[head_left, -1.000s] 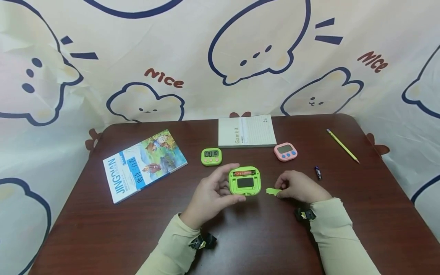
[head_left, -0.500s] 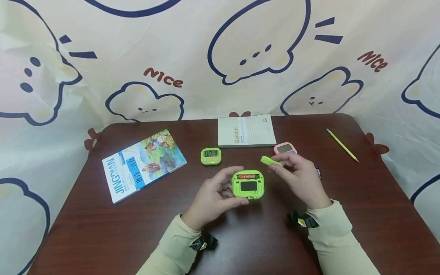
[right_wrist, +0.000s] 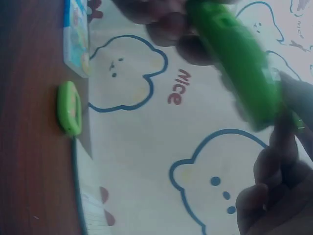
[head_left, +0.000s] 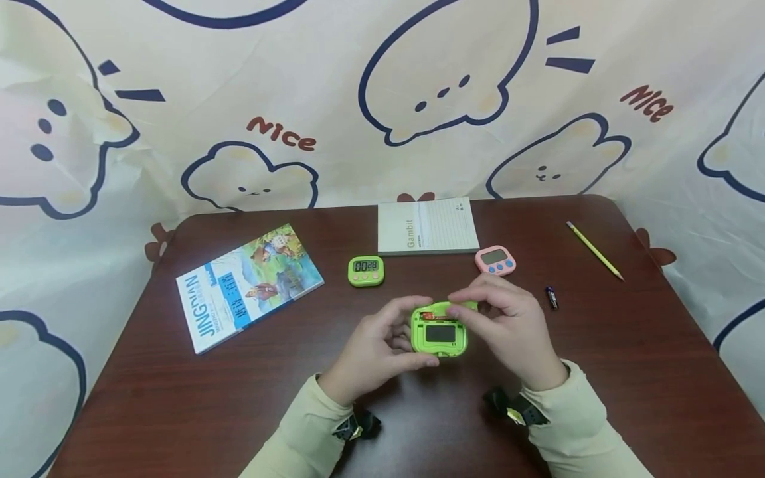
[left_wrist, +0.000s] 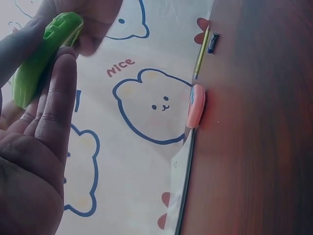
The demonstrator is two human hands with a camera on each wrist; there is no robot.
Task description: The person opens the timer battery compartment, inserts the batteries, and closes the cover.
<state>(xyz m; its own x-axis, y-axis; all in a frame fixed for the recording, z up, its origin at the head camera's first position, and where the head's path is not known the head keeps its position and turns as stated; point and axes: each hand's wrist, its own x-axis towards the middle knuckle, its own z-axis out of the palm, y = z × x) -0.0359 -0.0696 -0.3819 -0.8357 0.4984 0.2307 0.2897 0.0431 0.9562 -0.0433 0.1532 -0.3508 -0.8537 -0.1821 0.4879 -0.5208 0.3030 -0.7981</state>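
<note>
My left hand [head_left: 376,345] grips a green digital timer [head_left: 439,340] by its left side, its back facing me. In the battery slot near the top edge lies an orange-red battery [head_left: 427,316], partly covered. My right hand [head_left: 508,325] pinches the small green battery cover [head_left: 470,305] between thumb and fingers, right at the timer's top right corner. The left wrist view shows the timer [left_wrist: 41,63] edge-on between thumb and fingers. In the right wrist view the timer [right_wrist: 239,63] looks blurred, with both hands close on it.
A second green timer [head_left: 366,271] with a lit display and a pink timer [head_left: 495,260] stand beyond the hands. A loose dark battery [head_left: 552,298] and a yellow pencil [head_left: 594,251] lie at right. A notebook [head_left: 427,228] is at the back, a book [head_left: 251,289] at left.
My right hand has lifted the battery cover off the table and brought it left to the timer's top edge. The left hand has shifted slightly right and down with the timer.
</note>
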